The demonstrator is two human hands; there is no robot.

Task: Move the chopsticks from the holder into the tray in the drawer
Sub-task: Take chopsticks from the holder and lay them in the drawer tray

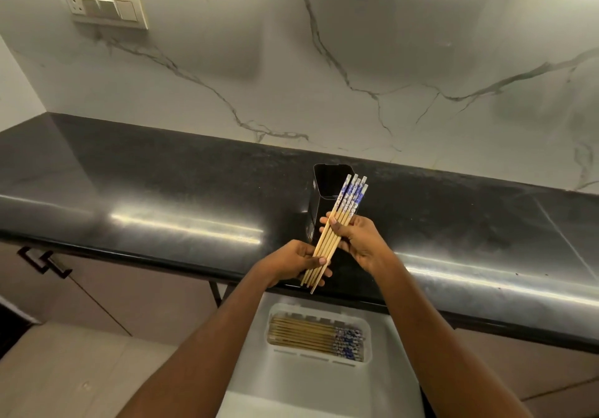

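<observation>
A bundle of several wooden chopsticks (337, 223) with blue-and-white patterned tops is held between both hands above the counter's front edge. My left hand (299, 263) grips the thin lower ends; my right hand (358, 239) grips the middle. The patterned ends point up and right, over the black holder (321, 190), which stands on the counter just behind the hands and looks empty inside. Below, in the open white drawer (398, 362), a white tray (368, 330) holds several more chopsticks (311, 336) lying flat with patterned ends to the right.
The black stone counter (162, 190) runs left to right, backed by a white marbled wall (324, 77) with a switch plate (103, 7) at upper left. A cabinet door with a dark handle (43, 260) sits below the counter at left.
</observation>
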